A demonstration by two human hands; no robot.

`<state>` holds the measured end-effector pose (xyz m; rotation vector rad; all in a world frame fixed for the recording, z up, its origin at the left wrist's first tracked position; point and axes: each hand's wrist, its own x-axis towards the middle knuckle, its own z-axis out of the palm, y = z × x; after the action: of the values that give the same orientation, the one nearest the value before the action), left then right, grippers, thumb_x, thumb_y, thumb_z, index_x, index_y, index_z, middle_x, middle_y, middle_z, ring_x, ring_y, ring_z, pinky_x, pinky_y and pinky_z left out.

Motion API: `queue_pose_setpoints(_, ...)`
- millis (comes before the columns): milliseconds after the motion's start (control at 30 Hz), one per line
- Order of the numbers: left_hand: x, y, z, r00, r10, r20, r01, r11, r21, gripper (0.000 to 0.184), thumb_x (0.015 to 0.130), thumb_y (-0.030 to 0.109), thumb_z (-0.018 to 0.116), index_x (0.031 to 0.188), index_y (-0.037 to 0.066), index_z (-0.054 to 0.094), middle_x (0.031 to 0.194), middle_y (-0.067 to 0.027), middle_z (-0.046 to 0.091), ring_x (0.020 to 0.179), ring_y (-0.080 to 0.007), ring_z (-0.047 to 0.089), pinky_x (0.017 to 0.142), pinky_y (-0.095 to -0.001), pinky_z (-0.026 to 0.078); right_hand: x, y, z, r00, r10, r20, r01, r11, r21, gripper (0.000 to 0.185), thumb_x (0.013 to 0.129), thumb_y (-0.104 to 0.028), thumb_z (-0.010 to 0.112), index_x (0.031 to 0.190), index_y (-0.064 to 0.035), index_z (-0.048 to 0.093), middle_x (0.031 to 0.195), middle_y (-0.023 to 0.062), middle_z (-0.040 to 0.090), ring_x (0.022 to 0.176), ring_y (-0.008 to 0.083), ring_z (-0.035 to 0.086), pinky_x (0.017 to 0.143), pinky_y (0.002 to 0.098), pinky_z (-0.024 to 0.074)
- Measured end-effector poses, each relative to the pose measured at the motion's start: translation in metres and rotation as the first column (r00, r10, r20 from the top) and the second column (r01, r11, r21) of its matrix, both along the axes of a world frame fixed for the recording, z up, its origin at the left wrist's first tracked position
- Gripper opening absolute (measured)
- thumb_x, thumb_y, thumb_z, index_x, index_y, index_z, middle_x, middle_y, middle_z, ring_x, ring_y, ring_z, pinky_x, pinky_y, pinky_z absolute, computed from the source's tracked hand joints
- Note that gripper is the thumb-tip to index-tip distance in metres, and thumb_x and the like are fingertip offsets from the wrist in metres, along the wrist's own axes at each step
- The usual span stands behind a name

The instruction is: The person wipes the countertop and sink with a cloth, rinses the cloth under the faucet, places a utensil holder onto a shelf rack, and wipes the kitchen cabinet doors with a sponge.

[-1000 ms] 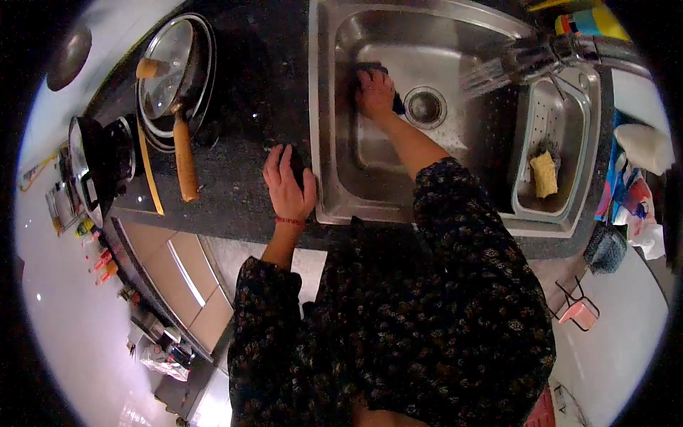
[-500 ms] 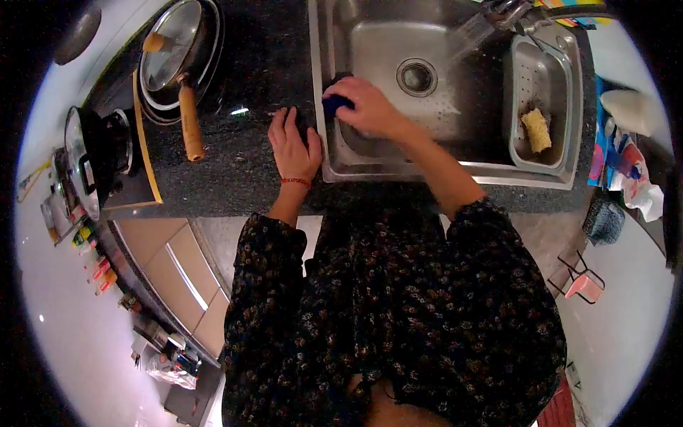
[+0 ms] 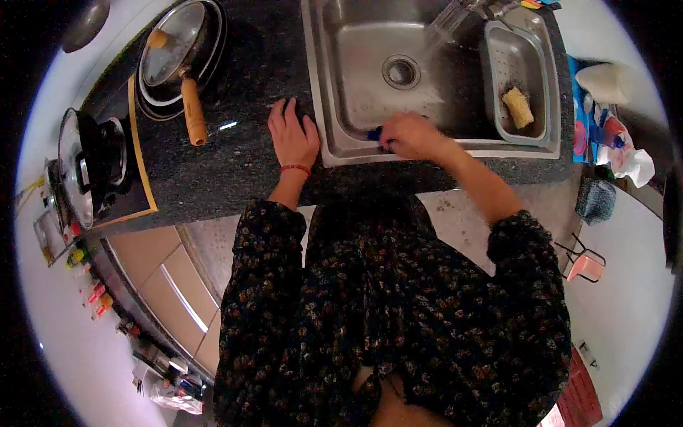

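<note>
My right hand (image 3: 413, 136) is closed around a dark blue scrubbing pad (image 3: 374, 134), most of it hidden by the fingers. It presses the pad against the near inner wall of the steel sink (image 3: 341, 153). Left of the sink, my left hand (image 3: 293, 135) lies flat on the dark speckled counter (image 3: 242, 167), fingers spread and holding nothing. Water runs from the faucet (image 3: 478, 8) into the basin, near the round drain (image 3: 401, 72).
A yellow sponge (image 3: 518, 107) sits in the side basin (image 3: 491, 78) on the right. Pans with a glass lid (image 3: 171, 53) and a wooden handle (image 3: 192, 110) stand at the back left. Another lidded pot (image 3: 78, 167) is at far left, on the stove. Packets (image 3: 619, 146) lie right of the sink.
My right hand has moved with the blue pad from the sink's left rim along to its near wall. My left hand stays on the counter. The view has shifted slightly.
</note>
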<state>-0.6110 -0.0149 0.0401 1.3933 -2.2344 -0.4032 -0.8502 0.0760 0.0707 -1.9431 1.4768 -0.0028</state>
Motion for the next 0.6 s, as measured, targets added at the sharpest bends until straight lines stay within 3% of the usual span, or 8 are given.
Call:
queue_pose_setpoints(167,0.0,-0.001,-0.003,0.999,0.009,-0.032,-0.009,1.0,-0.007,0.04,0.082,0.014,0.051,0.118,-0.001,0.047,0.125,-0.0212,0.04,0.117,-0.0392,0.035,0.101,-0.0469,0.028,-0.069,-0.005,-0.023,0.936,-0.322,-0.143,0.306,0.944,-0.119,0.019,0.075,-0.019,0.058,0.091,-0.0103,0.064,0.091,0.0126,0.061,0.089,0.0314,0.058,0.079,0.0418,0.0461)
queue_pose_setpoints(233,-0.001,-0.003,-0.004,0.999,0.013,-0.037,-0.013,1.0,-0.01,0.04,0.081,0.014,0.052,0.119,-0.001,0.047,0.125,-0.0214,0.04,0.117,-0.0387,0.035,0.1,-0.0465,0.028,-0.1,-0.018,-0.036,0.813,-0.565,0.139,0.581,0.801,-0.143,0.019,0.075,-0.014,0.056,0.092,-0.0094,0.064,0.094,0.0135,0.061,0.089,0.0289,0.058,0.079,0.0378,0.0461)
queue_pose_setpoints(267,0.0,-0.001,-0.002,0.999,0.017,-0.029,-0.017,1.0,-0.007,0.04,0.081,0.014,0.052,0.119,-0.001,0.047,0.124,-0.0215,0.041,0.117,-0.0385,0.035,0.1,-0.0463,0.028,-0.111,-0.025,-0.04,0.705,-0.649,0.287,0.697,0.708,-0.111,0.02,0.075,-0.012,0.055,0.093,-0.009,0.063,0.095,0.014,0.061,0.09,0.0277,0.059,0.08,0.0358,0.0461)
queue_pose_setpoints(300,0.0,0.0,0.001,0.999,0.023,-0.028,-0.024,1.0,-0.02,0.041,0.081,0.014,0.052,0.119,0.0,0.047,0.124,-0.0213,0.041,0.117,-0.0377,0.036,0.1,-0.0456,0.028,-0.126,-0.036,-0.045,0.506,-0.815,0.283,0.816,0.558,0.147,0.027,0.075,-0.005,0.053,0.101,-0.007,0.061,0.099,0.0108,0.061,0.089,0.0217,0.058,0.078,0.0293,0.0453)
queue_pose_setpoints(400,-0.027,-0.001,0.011,0.994,0.053,-0.098,-0.063,0.994,-0.094,0.041,0.081,0.013,0.053,0.12,0.001,0.047,0.124,-0.021,0.041,0.115,-0.0361,0.038,0.099,-0.0444,0.028,-0.148,-0.064,-0.05,-0.136,-0.729,0.671,0.812,0.306,0.497,0.035,0.076,-0.003,0.052,0.111,-0.0044,0.057,0.1,0.0066,0.061,0.086,0.0189,0.057,0.077,0.0269,0.045)
queue_pose_setpoints(467,-0.077,0.006,0.03,0.974,0.025,-0.227,-0.068,0.98,-0.184,0.042,0.08,0.012,0.054,0.121,0.001,0.047,0.124,-0.0208,0.042,0.114,-0.036,0.038,0.098,-0.0445,0.028,-0.166,-0.08,-0.051,-0.215,-0.706,0.675,0.721,0.352,0.597,0.04,0.077,-0.004,0.054,0.117,-0.003,0.053,0.105,0.0061,0.058,0.089,0.0196,0.056,0.078,0.028,0.0446)
queue_pose_setpoints(533,-0.14,0.008,0.026,0.857,0.048,-0.512,0.023,0.991,0.132,0.042,0.083,0.017,0.054,0.122,0.003,0.046,0.125,-0.0181,0.042,0.116,-0.0351,0.037,0.097,-0.0441,0.03,-0.162,-0.092,-0.026,-0.304,-0.693,0.654,0.658,0.343,0.67,0.039,0.078,-0.007,0.056,0.116,-0.0029,0.053,0.106,0.0088,0.056,0.093,0.0208,0.054,0.08,0.0303,0.0439)
queue_pose_setpoints(600,-0.205,-0.005,0.005,0.518,0.627,-0.581,0.229,0.553,0.801,0.045,0.087,0.029,0.052,0.124,0.005,0.046,0.126,-0.0146,0.043,0.115,-0.0318,0.04,0.098,-0.0403,0.03,-0.166,-0.095,-0.056,0.087,-0.736,0.672,0.846,0.411,0.34,0.038,0.078,-0.012,0.059,0.115,-0.0039,0.054,0.107,0.012,0.054,0.097,0.0234,0.052,0.082,0.0331,0.0426)
